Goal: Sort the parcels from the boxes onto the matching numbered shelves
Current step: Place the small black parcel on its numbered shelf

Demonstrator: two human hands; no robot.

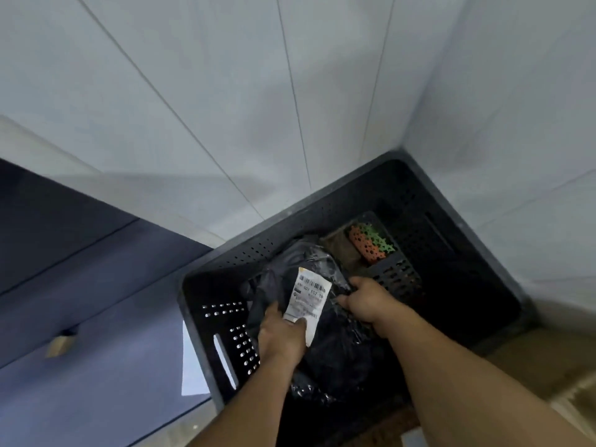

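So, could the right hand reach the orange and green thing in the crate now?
Probably not yet: the right hand grips the black parcel. The orange and green thing lies uncovered just beyond it.

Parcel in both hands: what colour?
Black parcel with a white barcode label, seen in the head view.

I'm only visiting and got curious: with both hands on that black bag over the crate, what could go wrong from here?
1. The thumb of the left hand presses on the white label, whose lower edge looks loose. It might crease or peel, making its print hard to read.
2. The right hand seems to pinch only thin plastic of the black bag. That could slip or tear, dropping the bag back into the crate.
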